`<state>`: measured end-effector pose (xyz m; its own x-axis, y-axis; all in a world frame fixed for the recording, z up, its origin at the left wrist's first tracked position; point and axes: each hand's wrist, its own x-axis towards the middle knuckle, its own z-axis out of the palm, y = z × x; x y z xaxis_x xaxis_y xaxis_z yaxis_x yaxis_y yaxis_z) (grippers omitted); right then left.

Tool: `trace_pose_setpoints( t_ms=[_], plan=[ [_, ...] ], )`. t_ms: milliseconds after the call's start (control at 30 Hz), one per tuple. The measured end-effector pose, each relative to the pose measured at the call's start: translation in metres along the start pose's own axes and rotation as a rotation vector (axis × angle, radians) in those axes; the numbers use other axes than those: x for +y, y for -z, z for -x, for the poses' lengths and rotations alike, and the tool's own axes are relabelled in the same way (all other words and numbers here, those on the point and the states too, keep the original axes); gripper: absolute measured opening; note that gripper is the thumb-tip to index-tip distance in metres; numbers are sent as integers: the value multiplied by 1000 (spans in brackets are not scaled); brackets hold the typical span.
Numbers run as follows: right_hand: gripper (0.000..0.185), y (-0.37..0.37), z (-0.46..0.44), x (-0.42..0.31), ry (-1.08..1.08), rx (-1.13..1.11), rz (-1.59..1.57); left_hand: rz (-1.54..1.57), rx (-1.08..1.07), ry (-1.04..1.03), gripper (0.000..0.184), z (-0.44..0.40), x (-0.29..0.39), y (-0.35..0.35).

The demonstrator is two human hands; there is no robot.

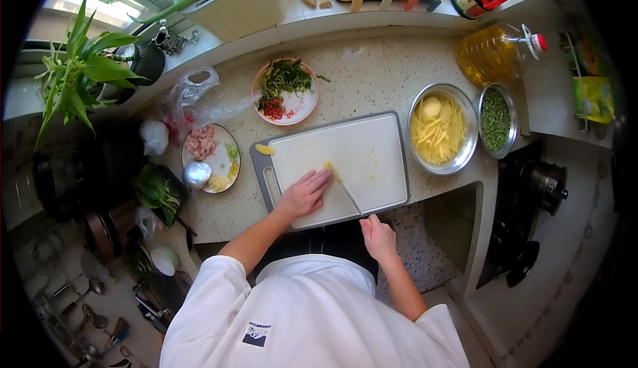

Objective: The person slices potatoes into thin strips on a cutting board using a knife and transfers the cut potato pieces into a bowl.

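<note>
My right hand (379, 238) is closed round the handle of a knife (345, 190) at the front edge of the cutting board (372, 128). The blade points up and left across the board, its tip near a small yellow piece (327, 165). Beside the blade my left hand (308, 194) rests on the board, its fingers pressed together; what lies under them, if anything, is hidden. A yellow slice (264, 149) sits at the board's upper left corner. A few thin shreds (373, 158) lie right of the knife.
A steel bowl of yellow strips (438, 128) and a bowl of chopped greens (495, 121) stand right. Behind is a plate of greens and red pieces (300, 105); left, a plate with meat (201, 143). An oil jug (488, 55) stands back right.
</note>
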<state>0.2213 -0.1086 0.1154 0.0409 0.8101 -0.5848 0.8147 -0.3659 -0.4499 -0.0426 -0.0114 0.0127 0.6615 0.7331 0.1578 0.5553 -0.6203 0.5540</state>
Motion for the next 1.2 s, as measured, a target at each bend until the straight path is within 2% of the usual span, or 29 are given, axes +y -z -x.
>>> trace_pose_setpoints(
  t_ms=[200, 400, 533, 933, 1200],
  plan=[
    [42, -14, -19, -4, 4, 27, 11, 37, 6, 26, 64, -2, 1, 2],
    [39, -29, -24, 20, -27, 54, -414, 19, 19, 30, 63, -2, 4, 3],
    [39, -8, -14, 17, 31, 64, -169, 14, 26, 27, 64, -2, 5, 7],
    [43, -5, -4, 13, 35, 19, -156, 25, 21, 34, 64, -1, 3, 2],
    [41, -14, -7, -1, 5, 43, 11, 5, -5, 11, 64, 1, 1, 0]
  ],
)
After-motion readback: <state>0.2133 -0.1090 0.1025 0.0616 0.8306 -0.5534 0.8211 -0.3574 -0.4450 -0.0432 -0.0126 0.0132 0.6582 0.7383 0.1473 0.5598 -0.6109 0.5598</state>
